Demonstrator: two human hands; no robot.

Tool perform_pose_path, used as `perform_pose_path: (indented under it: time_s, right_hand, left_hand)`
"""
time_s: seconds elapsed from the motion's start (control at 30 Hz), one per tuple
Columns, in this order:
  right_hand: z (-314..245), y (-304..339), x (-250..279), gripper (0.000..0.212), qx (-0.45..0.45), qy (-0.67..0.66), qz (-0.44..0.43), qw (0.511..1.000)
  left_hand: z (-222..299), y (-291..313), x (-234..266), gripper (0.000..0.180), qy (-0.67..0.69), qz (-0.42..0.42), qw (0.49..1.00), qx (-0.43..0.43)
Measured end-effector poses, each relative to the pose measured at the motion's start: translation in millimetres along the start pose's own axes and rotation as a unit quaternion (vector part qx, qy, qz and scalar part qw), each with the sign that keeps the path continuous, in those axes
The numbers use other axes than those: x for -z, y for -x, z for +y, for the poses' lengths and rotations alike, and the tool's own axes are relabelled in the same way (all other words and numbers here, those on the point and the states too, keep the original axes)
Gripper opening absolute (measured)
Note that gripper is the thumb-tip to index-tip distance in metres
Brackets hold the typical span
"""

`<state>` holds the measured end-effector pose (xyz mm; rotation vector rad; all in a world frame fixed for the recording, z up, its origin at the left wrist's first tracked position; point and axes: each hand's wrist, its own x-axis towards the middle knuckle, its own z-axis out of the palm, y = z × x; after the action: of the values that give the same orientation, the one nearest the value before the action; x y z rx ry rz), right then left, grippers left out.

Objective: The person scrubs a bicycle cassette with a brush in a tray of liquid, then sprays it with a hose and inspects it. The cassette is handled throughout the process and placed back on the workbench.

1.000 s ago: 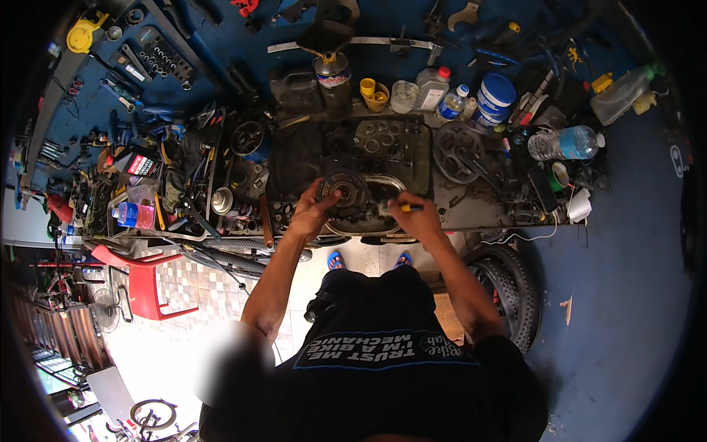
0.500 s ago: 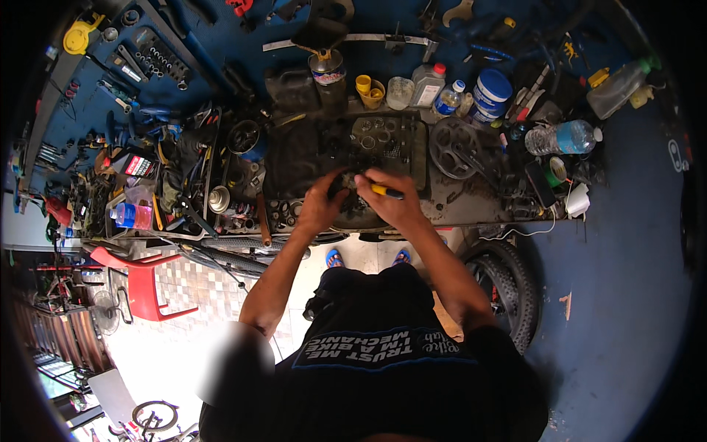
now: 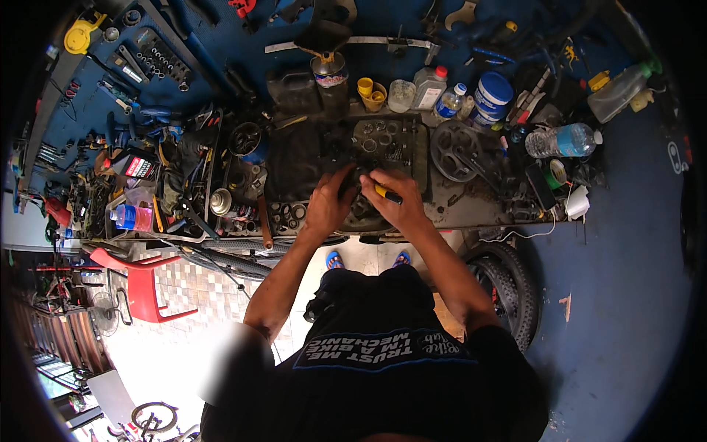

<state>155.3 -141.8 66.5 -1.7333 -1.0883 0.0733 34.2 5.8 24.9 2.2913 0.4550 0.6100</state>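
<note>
Over the near middle of the workbench, my left hand (image 3: 328, 205) is closed, its fingers curled round a small dark part that is mostly hidden. Close beside it, my right hand (image 3: 398, 205) grips a hand tool with a yellow and black handle (image 3: 387, 194). The handle's black end sticks out past the fingers, and the working end points in toward the left hand, too dark to make out. Just beyond the hands lies a dark tray (image 3: 420, 144) with metal rings (image 3: 369, 145) and other small parts on it.
A chainring with crank arm (image 3: 451, 151) lies right of the tray. Bottles and a blue tub (image 3: 492, 96) line the back. A hammer (image 3: 264, 221) and loose rings sit left of my hands. Bicycle wheels (image 3: 508, 283) stand below the bench; a red chair (image 3: 146, 287) is at left.
My left hand has turned so that more of its back shows, and its fingers have shifted slightly right. The right hand, with the yellow and black tool, has barely moved.
</note>
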Motion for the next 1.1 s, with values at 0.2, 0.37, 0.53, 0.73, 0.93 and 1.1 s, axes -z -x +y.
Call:
perform_pose_path:
  time_s: [0.2, 0.37, 0.53, 0.73, 0.93, 1.1]
  right_hand:
    - [2.1, -5.0, -1.3, 0.017, 0.036, -0.002, 0.001, 0.999]
    - [-0.7, 0.7, -0.5, 0.014, 0.052, 0.045, -0.014, 0.998]
    - [5.8, 3.1, 0.3, 0.014, 0.039, 0.044, -0.010, 0.998]
    - [23.7, 5.5, 5.1, 0.035, -0.199, 0.068, -0.046, 0.977]
    - [53.6, 21.3, 18.0, 0.037, -0.236, 0.128, -0.118, 0.956]
    - [66.5, 47.6, 17.0, 0.040, -0.261, 0.011, -0.139, 0.955]
  left_hand:
    - [-6.3, -1.2, -5.2, 0.058, 0.015, -0.015, 1.000, 0.008]
    - [-3.3, 9.4, -6.9, 0.058, 0.013, -0.020, 0.999, 0.037]
    - [-8.1, 13.6, -14.3, 0.056, 0.001, -0.010, 1.000, 0.019]
    - [-9.4, 8.2, -6.1, 0.053, 0.050, -0.037, 0.995, 0.076]
    - [-50.8, 16.9, -9.2, 0.048, 0.345, -0.039, 0.896, 0.276]
    - [-39.1, 11.9, 2.4, 0.047, 0.558, -0.032, 0.753, 0.346]
